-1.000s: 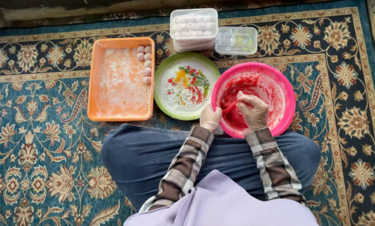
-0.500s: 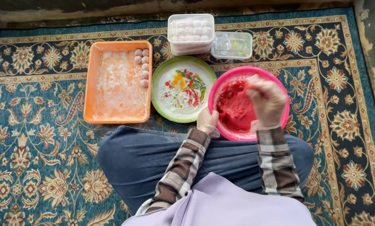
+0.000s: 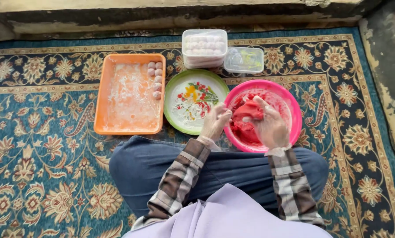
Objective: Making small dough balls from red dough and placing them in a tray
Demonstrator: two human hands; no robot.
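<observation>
Head: red dough (image 3: pixel 246 115) lump upright, top toward tray (image 3: pixel 131 94).

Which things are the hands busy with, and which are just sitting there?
Busy with: red dough, pink bowl, left hand, right hand.

Just sitting: orange tray with small balls, flowered plate, tub of balls, clear box.

Both arms wear long plaid sleeves in brown, grey and white checks, with a pale lining showing at the cuffs. Thin, clear, crinkled plastic gloves cover the left hand (image 3: pixel 215 121) and the right hand (image 3: pixel 271 127). The legs are in dark blue denim, and a smooth lilac cloth hangs over the chest and lap
</observation>
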